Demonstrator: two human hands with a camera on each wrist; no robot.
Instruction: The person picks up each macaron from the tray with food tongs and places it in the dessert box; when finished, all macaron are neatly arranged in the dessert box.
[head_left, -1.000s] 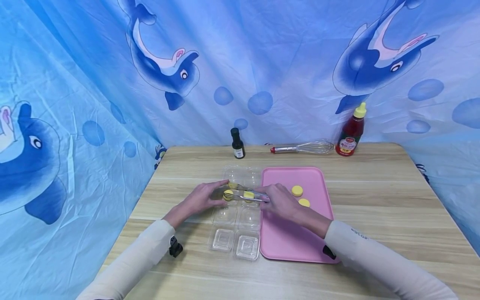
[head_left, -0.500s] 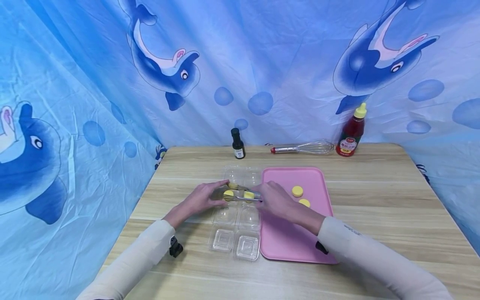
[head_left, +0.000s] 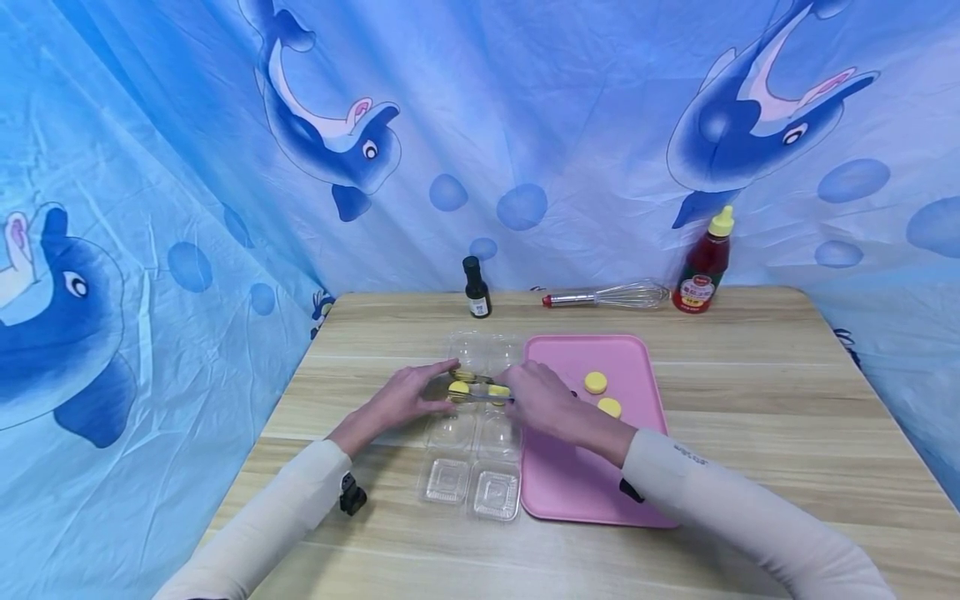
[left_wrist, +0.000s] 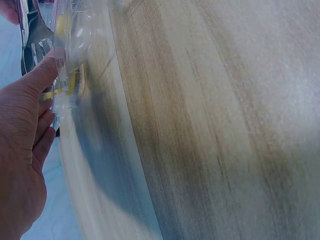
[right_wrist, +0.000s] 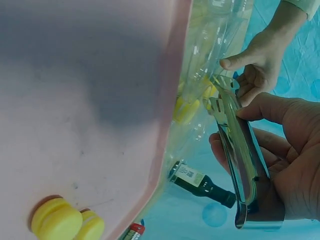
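Note:
Metal tongs with fork-like ends (right_wrist: 240, 155) are gripped by my right hand (head_left: 543, 398), thumb on one arm and fingers on the other. Their prongs spread apart around a yellow macaron (head_left: 458, 392) in the left compartment of a clear plastic container (head_left: 450, 429). Another yellow macaron (head_left: 498, 395) sits in the compartment to its right, under the tongs' near arm in the head view. My left hand (head_left: 401, 393) holds the container's left edge between thumb and fingers. In the left wrist view, the thumb (left_wrist: 42, 72) lies against the clear plastic beside the prongs.
Right of the container lies a pink tray (head_left: 577, 492) with yellow macarons (head_left: 596, 383) on it. A small dark bottle (head_left: 477, 287), a whisk (head_left: 615, 295) and a red sauce bottle (head_left: 701, 267) line the table's back edge, before a blue dolphin-print curtain (head_left: 450, 125).
My right hand has moved left, sliding forward along the tongs, so less of their arms shows ahead of the fingers. The left hand and container stay in place.

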